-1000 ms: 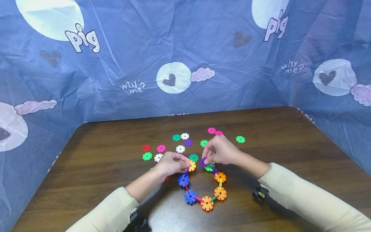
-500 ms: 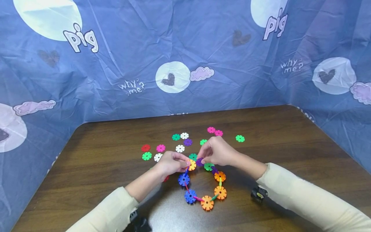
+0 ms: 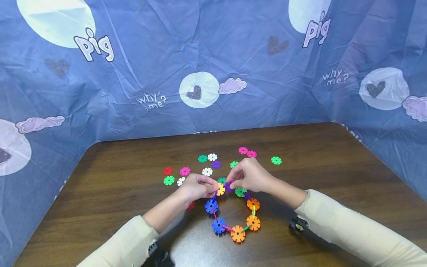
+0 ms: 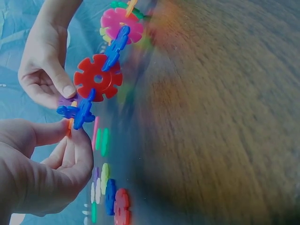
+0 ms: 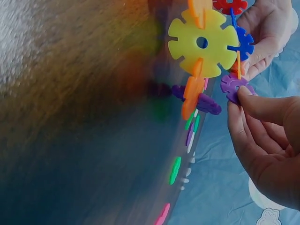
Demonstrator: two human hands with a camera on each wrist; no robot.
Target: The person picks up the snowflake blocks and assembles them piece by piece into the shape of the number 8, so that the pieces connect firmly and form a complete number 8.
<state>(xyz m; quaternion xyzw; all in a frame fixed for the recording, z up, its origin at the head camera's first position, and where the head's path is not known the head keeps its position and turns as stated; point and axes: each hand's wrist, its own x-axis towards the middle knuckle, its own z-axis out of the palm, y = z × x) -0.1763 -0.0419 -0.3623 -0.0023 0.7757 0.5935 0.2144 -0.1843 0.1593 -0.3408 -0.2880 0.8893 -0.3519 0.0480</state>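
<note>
Teal disc point(image 3: 221, 180) just beyond the linked chain point(image 3: 253, 223), apparently partly behind it.

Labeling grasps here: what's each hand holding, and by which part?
Left hand pinches the farthest orange disc by its edge; right hand pinches the purple disc beside it by its edge, each on the side away from the other disc.

Looks like smooth, faintly glossy plastic in the yellow notched disc point(image 5: 213, 35) and red notched disc point(image 4: 109, 83). Shows wood grain across the tabletop point(image 3: 116, 163), shiny toward the near edge. Suggests matt cloth in the right sleeve point(image 3: 353, 226), thin creased fabric with slight sheen in the printed backdrop point(image 3: 140, 59).
</note>
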